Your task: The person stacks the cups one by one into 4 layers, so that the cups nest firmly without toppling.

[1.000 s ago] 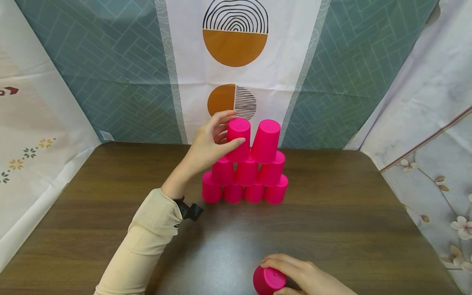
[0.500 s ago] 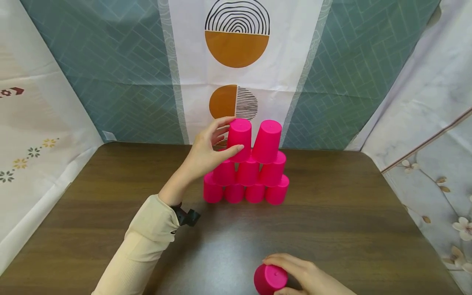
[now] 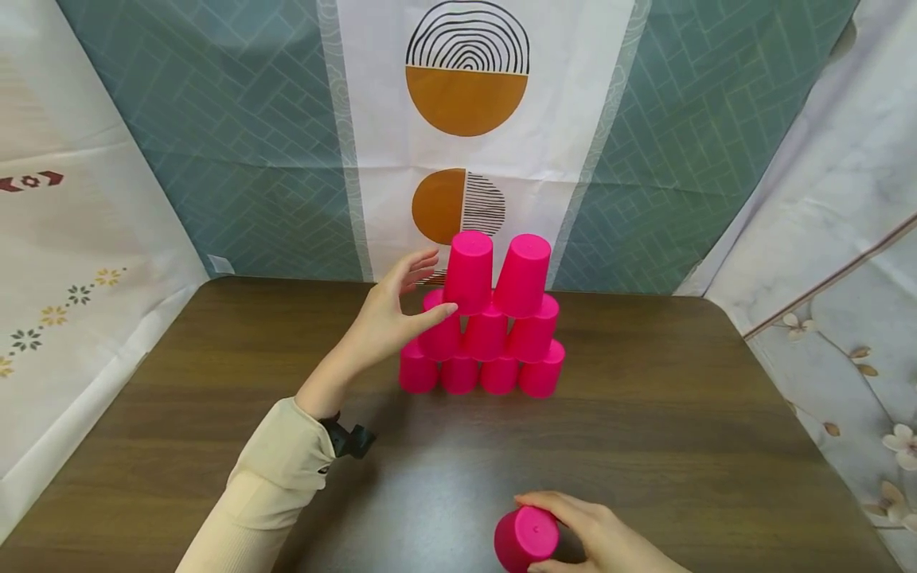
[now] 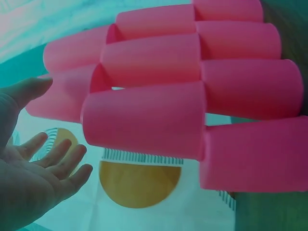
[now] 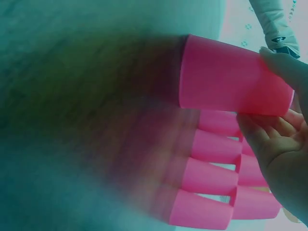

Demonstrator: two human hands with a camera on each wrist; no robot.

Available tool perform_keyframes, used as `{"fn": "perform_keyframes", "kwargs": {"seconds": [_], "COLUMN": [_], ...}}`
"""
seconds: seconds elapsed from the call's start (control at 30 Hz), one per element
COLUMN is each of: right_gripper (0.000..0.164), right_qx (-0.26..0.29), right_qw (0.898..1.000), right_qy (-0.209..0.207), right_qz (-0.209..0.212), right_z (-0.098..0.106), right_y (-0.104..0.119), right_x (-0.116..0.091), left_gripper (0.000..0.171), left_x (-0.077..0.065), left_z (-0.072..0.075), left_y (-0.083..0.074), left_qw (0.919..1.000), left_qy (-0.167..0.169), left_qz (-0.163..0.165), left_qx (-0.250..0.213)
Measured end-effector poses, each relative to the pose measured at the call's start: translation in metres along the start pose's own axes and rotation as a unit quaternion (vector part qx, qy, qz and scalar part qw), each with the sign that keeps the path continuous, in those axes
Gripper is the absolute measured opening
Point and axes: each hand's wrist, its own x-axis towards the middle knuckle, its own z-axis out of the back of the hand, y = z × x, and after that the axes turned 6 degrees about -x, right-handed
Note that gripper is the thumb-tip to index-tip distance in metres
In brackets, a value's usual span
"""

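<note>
Upside-down pink plastic cups stand stacked in three rows near the back of the table. The top row has a left cup (image 3: 469,273) and a right cup (image 3: 524,278), side by side. Below are three middle cups (image 3: 487,336) and a bottom row of several cups (image 3: 499,377). My left hand (image 3: 387,318) is just left of the top-left cup, thumb and fingers apart and holding nothing; the left wrist view shows a gap to the nearest cups. By the table's front, my right hand (image 3: 591,532) grips another upside-down pink cup (image 5: 231,77) between thumb and fingers.
The dark wooden table (image 3: 659,414) carries the stack. A patterned cloth (image 3: 272,159) hangs behind its back edge, close to the cups. Light floral cloths (image 3: 817,263) hang at both sides.
My left hand has drawn back left and down from the top-left cup, which stays standing on the stack. My right hand keeps its cup at nearly the same spot.
</note>
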Motion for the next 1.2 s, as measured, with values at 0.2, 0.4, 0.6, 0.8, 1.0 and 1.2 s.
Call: {"fn": "perform_keyframes", "kwargs": {"seconds": [0.2,0.4,0.6,0.8,1.0,1.2], "right_gripper": [0.062,0.07,0.08,0.082,0.082,0.068], "right_qx": [-0.029,-0.105,-0.103,-0.106,-0.097,-0.072], "right_qw": [0.998,0.987,0.982,0.971,0.961,0.953], "right_qy": [-0.045,-0.121,-0.158,-0.212,-0.26,-0.295], "right_qz": [-0.014,-0.002,-0.025,-0.02,0.001,0.006], "right_z": [0.018,0.061,0.104,0.136,0.16,0.181], "right_y": [0.003,0.008,0.013,0.014,0.017,0.018], "right_x": [0.008,0.033,0.059,0.087,0.119,0.143], "left_gripper": [0.075,0.068,0.059,0.058,0.065,0.064], "left_x": [-0.009,-0.016,-0.017,-0.018,-0.022,-0.026], "left_z": [0.002,-0.001,-0.008,-0.015,-0.02,-0.019], "left_y": [0.018,0.037,0.044,0.046,0.046,0.018], "left_qw": [0.9984,0.9963,0.9964,0.9972,0.9953,0.9938], "left_qy": [0.016,0.005,-0.025,-0.038,-0.038,-0.032], "left_qz": [0.053,0.085,0.066,0.037,0.05,0.066], "left_qx": [0.01,-0.011,-0.047,-0.052,-0.073,-0.083]}}
